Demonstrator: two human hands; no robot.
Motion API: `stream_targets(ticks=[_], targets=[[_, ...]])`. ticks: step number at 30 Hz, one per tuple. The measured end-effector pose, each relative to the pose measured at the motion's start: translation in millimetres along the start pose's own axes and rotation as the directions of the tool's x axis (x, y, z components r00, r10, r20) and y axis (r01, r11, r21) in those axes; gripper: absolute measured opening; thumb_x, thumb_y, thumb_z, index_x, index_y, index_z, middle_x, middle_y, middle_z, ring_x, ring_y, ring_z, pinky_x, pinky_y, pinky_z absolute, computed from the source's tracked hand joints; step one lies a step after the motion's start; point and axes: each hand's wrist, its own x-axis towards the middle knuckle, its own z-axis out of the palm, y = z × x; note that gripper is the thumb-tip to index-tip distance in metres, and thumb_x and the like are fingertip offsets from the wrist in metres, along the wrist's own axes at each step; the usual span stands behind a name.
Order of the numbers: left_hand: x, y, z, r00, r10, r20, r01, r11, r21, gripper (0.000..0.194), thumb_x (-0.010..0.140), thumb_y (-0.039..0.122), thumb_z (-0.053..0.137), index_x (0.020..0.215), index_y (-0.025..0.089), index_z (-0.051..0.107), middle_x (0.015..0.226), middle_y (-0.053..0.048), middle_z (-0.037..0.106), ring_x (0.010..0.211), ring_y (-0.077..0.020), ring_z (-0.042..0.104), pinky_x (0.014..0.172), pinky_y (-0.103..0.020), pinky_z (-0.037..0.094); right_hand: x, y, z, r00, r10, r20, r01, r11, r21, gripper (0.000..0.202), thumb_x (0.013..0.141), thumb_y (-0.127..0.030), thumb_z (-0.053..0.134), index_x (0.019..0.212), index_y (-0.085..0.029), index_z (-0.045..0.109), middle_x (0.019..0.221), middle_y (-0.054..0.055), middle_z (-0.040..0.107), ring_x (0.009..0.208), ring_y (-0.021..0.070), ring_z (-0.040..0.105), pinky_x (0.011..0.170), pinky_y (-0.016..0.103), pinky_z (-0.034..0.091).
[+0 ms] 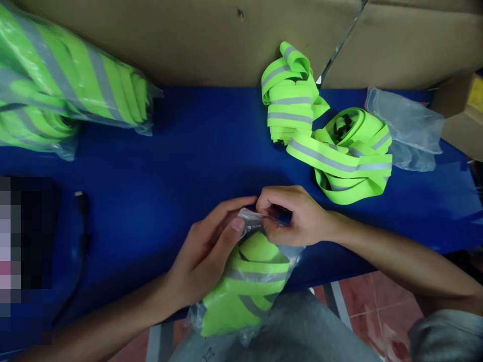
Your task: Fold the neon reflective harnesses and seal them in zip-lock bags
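A clear plastic bag [245, 286] with folded neon yellow-green reflective strap inside lies at the table's front edge, its mouth towards the back. My left hand [209, 249] is closed on the left side of the bag's mouth, thumb on top of the plastic. At the right side of the mouth, my right hand [289, 213] pinches the plastic between thumb and curled fingers. Behind my right hand are a loose folded strap [290, 108] and a coiled strap [350, 156] with small black parts in its middle.
Filled bags of the same straps [83, 75] lie at the back left. Flat clear bags [407, 125] rest at the back right beside a cardboard box [462, 118]. A black cable [81, 241] lies on the blue table [151, 186]. Cardboard [211, 40] stands along the back.
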Motion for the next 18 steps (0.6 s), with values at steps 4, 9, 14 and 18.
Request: stream_targets(ticks=[4,9,14,18], targets=[[-0.2,-0.4,2.9,0.995,-0.006,-0.096,0.002,0.999,-0.037,0.015,0.101,0.04,0.067,0.098,0.025,0.07,0.085,0.001,0.077,0.066,-0.0129,0.069,0.055,-0.021,0.052,0.4,-0.3,-0.4,1.0,0.006,0.004,-0.006,1.0,-0.007,0.011,0.08,-0.011,0.064,0.082,-0.019,0.058,0.075,-0.005,0.058,0.063,0.0064,0.049,0.06,0.019,0.04],[-2.1,-2.8,6.0,0.998,0.033,-0.049,-0.034,0.999,-0.022,0.009,0.103,0.034,0.064,0.102,0.025,0.066,0.085,0.002,0.077,0.068,-0.012,0.071,0.057,-0.02,0.054,-1.1,1.4,0.7,0.999,0.045,0.009,-0.045,0.999,-0.002,0.013,0.08,-0.009,0.066,0.082,-0.019,0.058,0.073,-0.006,0.054,0.062,0.006,0.046,0.059,0.019,0.038],[-0.3,-4.6,5.5,0.998,0.053,-0.035,-0.052,0.998,0.033,0.011,0.104,0.034,0.062,0.102,0.025,0.065,0.083,0.002,0.076,0.065,-0.0118,0.069,0.055,-0.021,0.051,-1.5,1.0,0.6,1.0,0.027,0.015,-0.026,0.999,-0.02,0.012,0.081,-0.009,0.066,0.083,-0.019,0.058,0.074,-0.006,0.055,0.064,0.0062,0.048,0.061,0.019,0.039],[2.7,-7.3,4.0,0.998,0.06,-0.033,-0.057,0.995,0.083,0.013,0.104,0.035,0.062,0.103,0.023,0.067,0.089,-0.001,0.077,0.072,-0.0142,0.072,0.06,-0.023,0.054,-1.2,0.0,1.6,1.0,0.028,0.003,-0.028,0.999,-0.038,0.01,0.083,-0.011,0.065,0.084,-0.019,0.059,0.075,-0.005,0.057,0.065,0.0071,0.05,0.063,0.02,0.04]])
